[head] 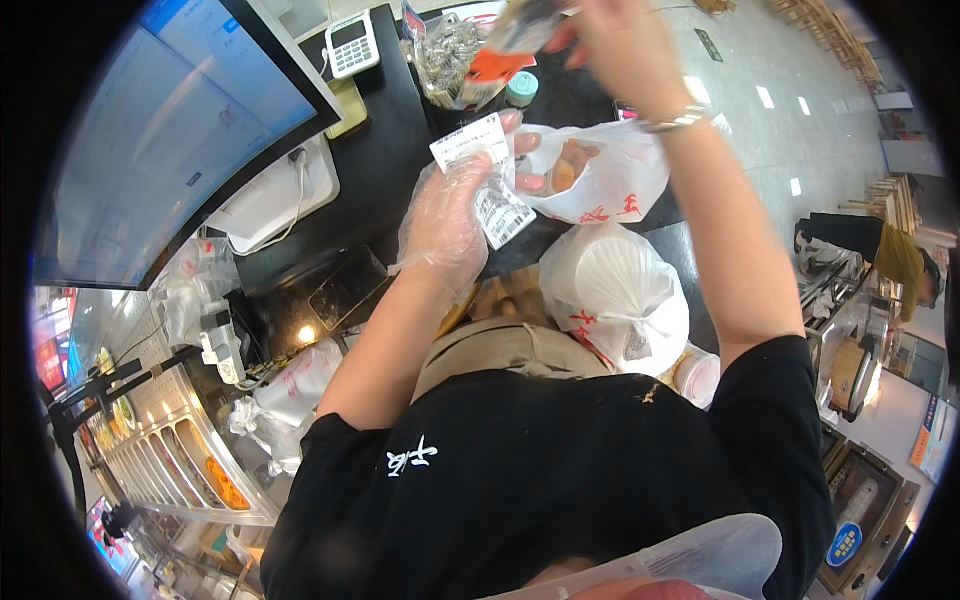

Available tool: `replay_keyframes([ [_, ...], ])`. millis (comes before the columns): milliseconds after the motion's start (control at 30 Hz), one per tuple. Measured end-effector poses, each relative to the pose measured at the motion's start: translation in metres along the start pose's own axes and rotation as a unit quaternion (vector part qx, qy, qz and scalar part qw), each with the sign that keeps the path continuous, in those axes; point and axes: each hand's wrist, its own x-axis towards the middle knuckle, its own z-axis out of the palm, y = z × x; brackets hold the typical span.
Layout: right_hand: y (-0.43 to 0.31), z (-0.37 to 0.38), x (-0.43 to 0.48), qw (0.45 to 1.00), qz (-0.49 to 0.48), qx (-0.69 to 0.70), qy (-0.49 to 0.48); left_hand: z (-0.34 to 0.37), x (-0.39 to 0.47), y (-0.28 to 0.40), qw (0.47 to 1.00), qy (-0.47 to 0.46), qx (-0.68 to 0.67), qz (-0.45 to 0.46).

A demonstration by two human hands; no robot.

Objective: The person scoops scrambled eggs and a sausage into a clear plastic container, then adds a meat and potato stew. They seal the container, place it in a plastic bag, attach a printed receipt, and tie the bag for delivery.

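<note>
My left hand (457, 199), in a clear plastic glove, grips a printed paper receipt (504, 217) that bears writing and a barcode. Its fingertips reach to the rim of an open white plastic bag (622, 184) with food inside. My right hand (611, 37), bare and blurred, is raised beyond that bag at the top edge. Beside its fingers is a blurred orange and dark packet (502, 67); whether the fingers hold it I cannot tell. A knotted white plastic bag (619, 292) stands close to my body, next to a lidded cup (697, 377).
A monitor (172, 127) and a card terminal (352, 46) stand on the left of the black counter (375, 180). Wrapped items (450, 56) and a teal-lidded jar (522, 88) are at the far side. Food trays (180, 465) lie lower left; a person (896, 259) is at the right.
</note>
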Motion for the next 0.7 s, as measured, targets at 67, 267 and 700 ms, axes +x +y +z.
replay_keyframes([
  [67,-0.017,-0.038,-0.004,0.987,-0.020,0.113,0.114,0.000,-0.003,-0.002,0.999,-0.013,0.023,0.021],
  [267,-0.008,-0.112,-0.046,0.975,-0.099,0.140,0.143,0.013,-0.007,-0.006,0.992,-0.055,0.104,0.043],
  [700,0.024,-0.062,-0.080,0.999,0.013,0.026,-0.032,0.004,0.002,-0.011,0.995,-0.081,-0.053,0.016],
])
